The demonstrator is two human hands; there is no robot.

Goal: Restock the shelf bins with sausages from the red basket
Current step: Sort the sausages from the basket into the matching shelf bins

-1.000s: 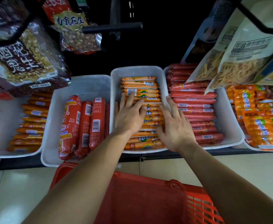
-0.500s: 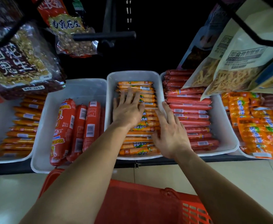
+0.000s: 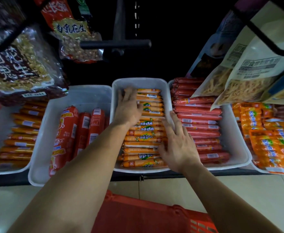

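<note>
At the centre of the frame a white shelf bin (image 3: 137, 80) is seen, filled with orange corn sausages (image 3: 143, 137) stacked crosswise. The left hand (image 3: 127, 109) is laid flat on the sausages in the upper left of that bin, its grip released, the fingers spread and somewhat blurred. The right hand (image 3: 178, 147) is rested on the stack along the bin's right side, its grip likewise released, fingers straight. The red basket (image 3: 137, 214) is found at the bottom of the frame, below the forearms; its contents cannot be told. Thick red sausages (image 3: 65, 132) are held in the left bin (image 3: 87, 95), thin red sausages (image 3: 200, 118) in the right bin (image 3: 235, 145)
</note>
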